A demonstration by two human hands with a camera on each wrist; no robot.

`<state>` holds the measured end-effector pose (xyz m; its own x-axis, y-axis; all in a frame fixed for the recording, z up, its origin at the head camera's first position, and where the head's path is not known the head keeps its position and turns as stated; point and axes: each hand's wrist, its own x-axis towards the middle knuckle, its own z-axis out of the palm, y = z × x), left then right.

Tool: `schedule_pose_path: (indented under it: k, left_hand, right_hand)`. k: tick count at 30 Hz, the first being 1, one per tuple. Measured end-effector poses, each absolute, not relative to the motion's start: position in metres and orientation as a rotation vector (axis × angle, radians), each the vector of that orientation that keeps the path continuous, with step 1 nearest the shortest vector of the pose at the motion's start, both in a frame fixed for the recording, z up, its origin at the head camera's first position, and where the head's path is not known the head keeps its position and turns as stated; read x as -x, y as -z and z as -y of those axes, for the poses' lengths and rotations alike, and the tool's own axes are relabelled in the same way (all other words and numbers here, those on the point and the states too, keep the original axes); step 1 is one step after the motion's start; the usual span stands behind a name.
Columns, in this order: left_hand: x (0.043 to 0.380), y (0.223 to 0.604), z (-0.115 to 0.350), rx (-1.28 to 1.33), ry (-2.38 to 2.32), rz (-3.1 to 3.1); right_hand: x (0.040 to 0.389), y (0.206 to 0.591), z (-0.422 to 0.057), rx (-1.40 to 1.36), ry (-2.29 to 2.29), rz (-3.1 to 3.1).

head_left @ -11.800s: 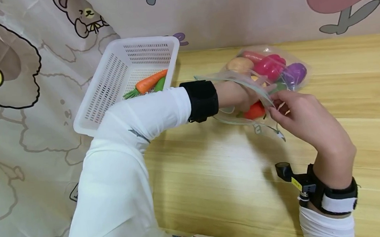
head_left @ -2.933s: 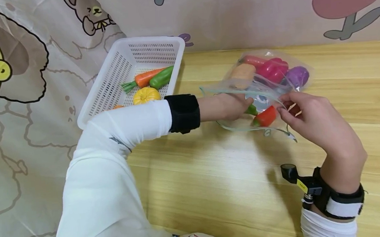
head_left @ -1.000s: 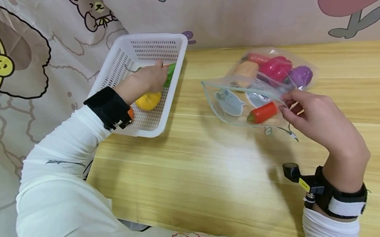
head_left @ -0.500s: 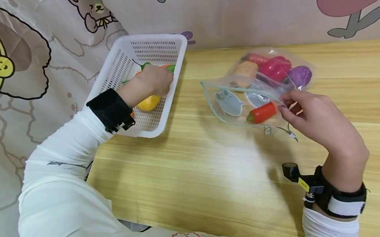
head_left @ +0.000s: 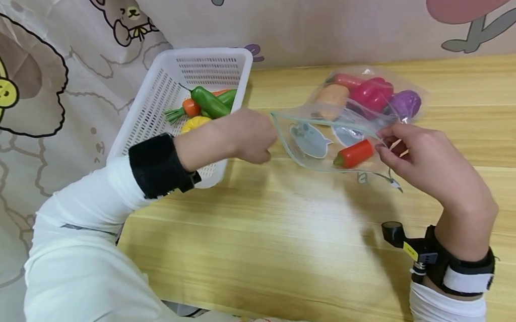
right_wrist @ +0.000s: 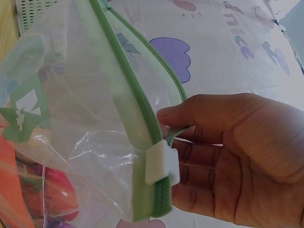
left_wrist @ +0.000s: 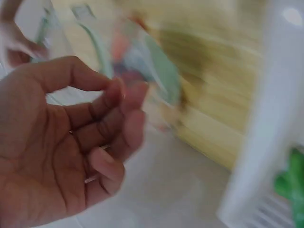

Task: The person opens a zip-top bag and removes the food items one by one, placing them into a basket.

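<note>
My left hand [head_left: 249, 134] is in the air between the white basket [head_left: 142, 107] and the clear zip bag [head_left: 313, 139]. In the left wrist view its fingers are loosely curled and nothing lies between them. My right hand [head_left: 431, 162] pinches the bag's rim near the white slider [right_wrist: 161, 162], and the bag's mouth stands open to the left. Just inside lies a red vegetable [head_left: 355, 154] with a green end. Deeper in are a pink bell pepper [head_left: 373, 95], a tan potato-like piece [head_left: 332, 102] and a purple vegetable [head_left: 404, 105].
In the basket, a green chili pepper [head_left: 210, 103] lies across a carrot [head_left: 190, 107] and another green vegetable [head_left: 228, 97], beside a yellow pumpkin [head_left: 195, 123] partly behind my forearm. Wooden table [head_left: 264, 241] spreads in front; a patterned cloth [head_left: 329, 24] hangs behind.
My left hand took the green chili pepper from the bag, let it go in the basket, and has moved right towards the bag. My right hand keeps its hold on the rim.
</note>
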<state>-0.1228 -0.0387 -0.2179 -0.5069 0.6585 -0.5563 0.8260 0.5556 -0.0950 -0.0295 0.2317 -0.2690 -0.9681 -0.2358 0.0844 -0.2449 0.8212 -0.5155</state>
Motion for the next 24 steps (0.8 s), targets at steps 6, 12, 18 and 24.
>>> schedule_pose_path:
  k: [6,12,18,24]
  left_hand:
    - [0.099,0.224,-0.005,-1.523,0.392,-2.294]
    - [0.099,0.239,-0.047,-1.598,0.536,-2.275]
    - [0.105,0.256,-0.078,-1.494,0.605,-2.203]
    - [0.111,0.274,-0.103,-1.526,0.816,-2.082]
  right_hand:
    - [0.029,0.268,-0.23,-0.396,-0.864,2.972]
    - [0.029,0.268,-0.227,-0.427,-0.869,2.945]
    - [0.028,0.268,-0.222,-0.486,-0.862,2.922]
    - [0.026,0.266,-0.218,-0.477,-0.888,2.928]
